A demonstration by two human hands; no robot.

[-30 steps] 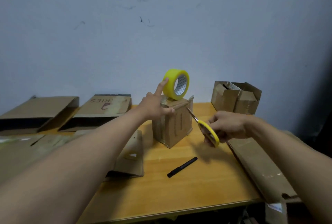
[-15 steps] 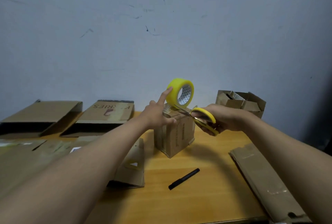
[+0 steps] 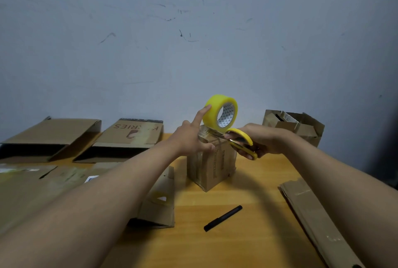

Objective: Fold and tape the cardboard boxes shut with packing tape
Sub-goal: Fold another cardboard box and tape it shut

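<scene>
Your left hand (image 3: 191, 138) steadies the light, roll-prone tape roll (image 3: 221, 112) atop the box (image 3: 212, 160) with a straight forefinger, while your right hand (image 3: 261, 140) grips the scissors (image 3: 241, 141).

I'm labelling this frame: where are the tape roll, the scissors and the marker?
Yellow packing tape roll (image 3: 212, 110): head view, outer yellow band.
Yellow-handled scissors (image 3: 243, 138): head view, upper handle loop.
Black marker pen (image 3: 223, 218): head view, mid-barrel.

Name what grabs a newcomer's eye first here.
The yellow tape roll standing on edge atop the small cardboard box mid-table, steadied by the left hand. Next, the yellow-handled scissors in the right hand, blades at the roll's base. A black marker lies nearer on the table.
</scene>
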